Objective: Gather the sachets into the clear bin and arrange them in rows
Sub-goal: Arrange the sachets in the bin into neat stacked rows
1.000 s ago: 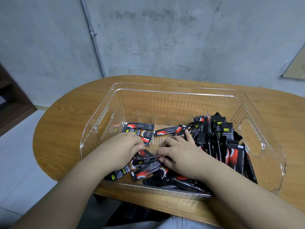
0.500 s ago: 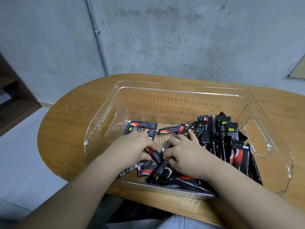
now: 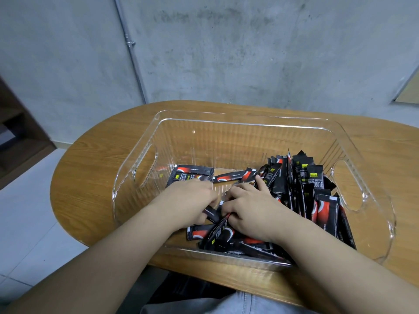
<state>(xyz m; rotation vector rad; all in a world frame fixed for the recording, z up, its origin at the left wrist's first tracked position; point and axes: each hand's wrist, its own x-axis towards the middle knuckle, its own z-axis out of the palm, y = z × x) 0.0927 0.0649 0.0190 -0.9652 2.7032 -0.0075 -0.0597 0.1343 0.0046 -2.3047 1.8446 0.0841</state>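
From the head view, both your hands are down inside the clear bin [image 3: 249,123], which sits on the wooden worktop [image 3: 90,173]. Your left hand [image 3: 190,200] has its fingers curled, and its grip is closed around a dark sachet [image 3: 212,214] whose end pokes out toward your other hand. Your right hand [image 3: 251,211] is just beside it, almost touching; its fingers are bent over and its grip pinches a tilted sachet [image 3: 221,227] at the near middle of the bin, while one finger stretches out to the far side and touches the leaning packets there. On the right side of the bin a row of upright sachets [image 3: 306,184] stands on edge, packed together and tilted slightly. A few flat sachets [image 3: 192,172] lie on the bin floor at the far left, apart from the row. More loose sachets [image 3: 244,244] lie in a jumble under your right wrist against the near wall.
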